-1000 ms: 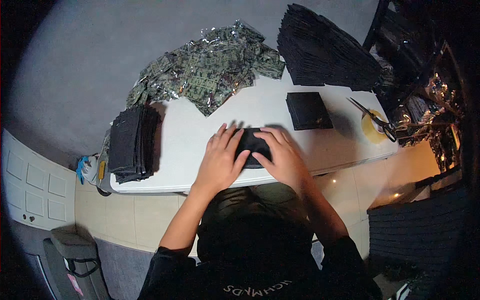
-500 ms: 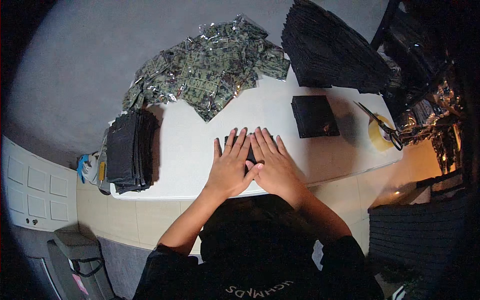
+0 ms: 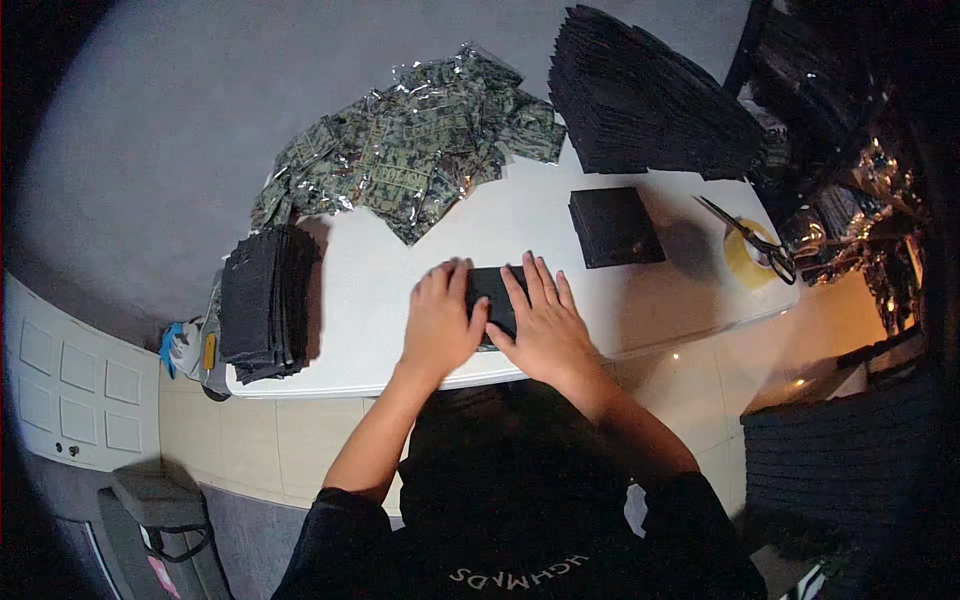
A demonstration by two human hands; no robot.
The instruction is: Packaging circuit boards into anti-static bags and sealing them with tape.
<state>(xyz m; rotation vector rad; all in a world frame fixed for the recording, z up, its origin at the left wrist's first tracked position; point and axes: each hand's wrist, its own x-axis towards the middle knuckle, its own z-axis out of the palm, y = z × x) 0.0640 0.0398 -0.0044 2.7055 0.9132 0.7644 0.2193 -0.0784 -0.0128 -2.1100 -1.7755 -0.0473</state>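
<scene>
A flat black folded fabric piece (image 3: 492, 288) lies on the white table in front of me, partly covered by my hands. At its left edge rests my left hand (image 3: 438, 318), its fingers bent and close together, the thumb apart and lying over the black piece. My right hand (image 3: 548, 330) presses flat on the right side of the piece with fingers stretched and spread. The two thumbs nearly meet over its middle. What lies beneath the palms is hidden.
Left on the white table (image 3: 365, 300) stands a black folded stack (image 3: 265, 300). Camouflage garments in clear plastic (image 3: 400, 150) lie behind. A small black stack (image 3: 617, 228), a tall black pile (image 3: 640, 100), scissors (image 3: 750, 238) and a tape roll (image 3: 745, 262) occupy the right side.
My hands have moved apart, uncovering more of the black piece. The left fingers, stretched before, are now bent, and the thumbs no longer overlap. The view has shifted slightly.
</scene>
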